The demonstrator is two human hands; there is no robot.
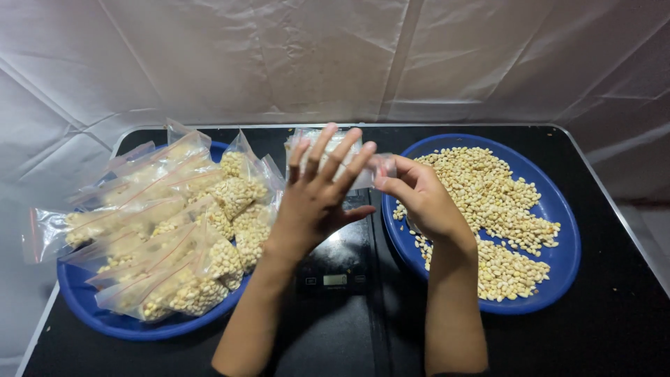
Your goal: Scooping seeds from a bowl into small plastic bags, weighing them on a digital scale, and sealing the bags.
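Two hands on one small clear bag [328,150] of beans | left hand [317,202] fingers spread against it | right hand [419,199] pinching its edge | above scale [342,262] | between two blue trays [565,258].

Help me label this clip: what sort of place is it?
Probably a small makeshift food-packing station: a digital scale on a black table, a blue tray of loose kernels, and filled zip bags piled opposite, with white sheeting behind.

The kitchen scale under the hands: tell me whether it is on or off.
Cannot tell. The black scale sits between the two blue trays, and its small display shows pale, but no reading is legible at this size.
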